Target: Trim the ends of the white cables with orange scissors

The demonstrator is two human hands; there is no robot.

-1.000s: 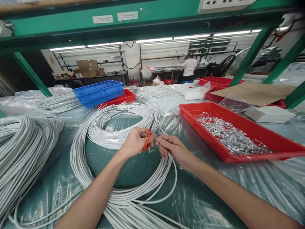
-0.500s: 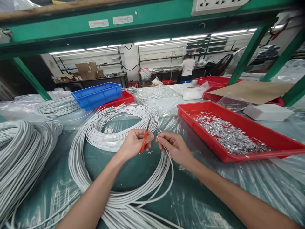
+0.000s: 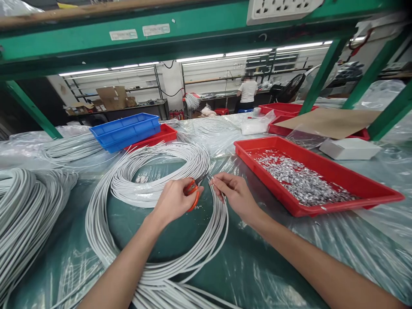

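Note:
My left hand [image 3: 173, 198] is closed around the orange handles of a small pair of scissors [image 3: 195, 201], whose dark blades point right and away from me. Just right of the blade tips, my right hand [image 3: 237, 196] pinches the end of a white cable [image 3: 211, 176] between thumb and fingers. That cable runs down below the hand into the coil of white cables [image 3: 99, 214] lying on the bench. Whether the blades touch the cable end is too small to tell. A second loop of the coil [image 3: 154, 194] lies behind my hands.
A red tray [image 3: 289, 201] of small silvery metal pieces stands on the right, with a white box [image 3: 349, 149] behind it. Blue bins [image 3: 125, 131] sit at back left. Another cable bundle [image 3: 28, 214] lies at left. A green shelf beam [image 3: 193, 30] crosses overhead. A person [image 3: 247, 91] stands far off.
The scissors have turned from upright, alongside the left fingers, to pointing right at the cable end. The left hand has rolled over the handles; the right hand keeps its pinch.

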